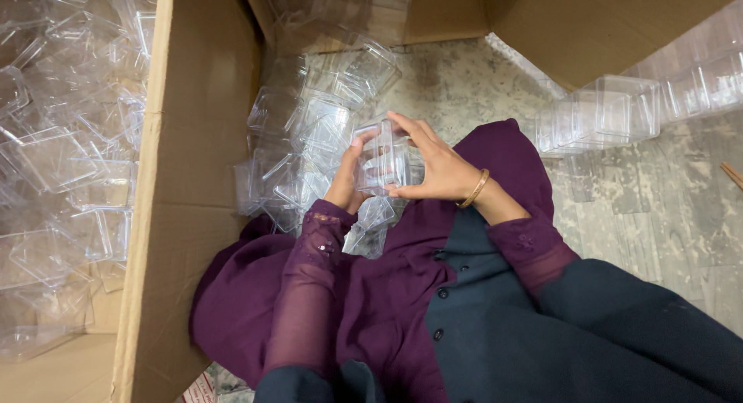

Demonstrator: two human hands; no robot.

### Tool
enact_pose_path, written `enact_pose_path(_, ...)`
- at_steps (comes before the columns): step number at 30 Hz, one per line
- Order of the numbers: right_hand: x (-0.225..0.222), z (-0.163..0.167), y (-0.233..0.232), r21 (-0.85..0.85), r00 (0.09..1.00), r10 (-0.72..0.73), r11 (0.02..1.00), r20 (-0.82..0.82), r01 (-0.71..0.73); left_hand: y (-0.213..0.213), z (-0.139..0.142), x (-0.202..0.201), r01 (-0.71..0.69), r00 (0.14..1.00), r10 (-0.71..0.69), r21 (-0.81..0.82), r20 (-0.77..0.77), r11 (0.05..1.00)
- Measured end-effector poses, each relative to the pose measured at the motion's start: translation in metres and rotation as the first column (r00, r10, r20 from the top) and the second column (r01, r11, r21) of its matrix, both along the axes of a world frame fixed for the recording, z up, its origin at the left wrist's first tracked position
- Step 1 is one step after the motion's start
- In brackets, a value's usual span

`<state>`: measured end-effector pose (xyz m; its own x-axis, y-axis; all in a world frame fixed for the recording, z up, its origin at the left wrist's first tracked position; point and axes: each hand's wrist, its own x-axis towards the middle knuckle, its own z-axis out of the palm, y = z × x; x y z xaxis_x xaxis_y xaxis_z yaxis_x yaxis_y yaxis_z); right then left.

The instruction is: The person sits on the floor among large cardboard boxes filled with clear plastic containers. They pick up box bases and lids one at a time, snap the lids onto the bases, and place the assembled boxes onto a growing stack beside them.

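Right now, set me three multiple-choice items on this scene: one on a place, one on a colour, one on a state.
1. Where does the row of nested clear boxes lie?
A. on the stone floor, at the right
B. inside the cardboard box
C. on the lap

2. What colour is the bangle on the right wrist?
A. green
B. gold
C. white

3. How is the clear plastic box held?
A. left hand alone
B. between both hands
C. lying untouched

Answers: 1 A, it rests on bare floor. 2 B, it shines gold. 3 B, the left hand and right hand both grip it.
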<state>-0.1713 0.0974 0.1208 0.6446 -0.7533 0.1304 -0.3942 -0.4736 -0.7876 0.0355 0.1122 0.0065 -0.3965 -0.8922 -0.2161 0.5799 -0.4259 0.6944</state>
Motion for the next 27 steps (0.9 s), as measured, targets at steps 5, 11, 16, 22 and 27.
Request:
enact_pose_path(5,-0.0014,-0.0044,-0.0006,-0.027,1.0,0.023,0.999,0.002,-0.023,0.0002,-0.0002,-0.0007,-0.013,1.0,0.013,0.037,0.007,0.999)
enact_pose_path(11,-0.0002,-0.0031,0.0021,-0.022,1.0,0.019,1.0,0.0,-0.019,0.002,0.0022,0.0,-0.005,1.0,0.004,-0.029,-0.003,1.0)
enact_pose_path(16,0.0004,0.0013,0.0038,-0.069,1.0,0.0,0.998,-0.004,0.0,-0.0004,0.0035,0.0013,-0.011,0.999,0.01,0.027,0.054,1.0)
enact_pose_path(22,0.0,-0.0012,0.0015,-0.019,1.0,-0.001,1.0,0.025,0.001,-0.0001,0.0024,0.002,0.003,0.998,-0.005,0.034,0.063,0.999)
enact_pose_path(27,-0.0001,-0.0053,0.0009,-0.01,1.0,0.007,1.0,0.005,-0.007,0.0012,0.0042,-0.0001,-0.005,0.999,0.005,0.01,0.036,1.0)
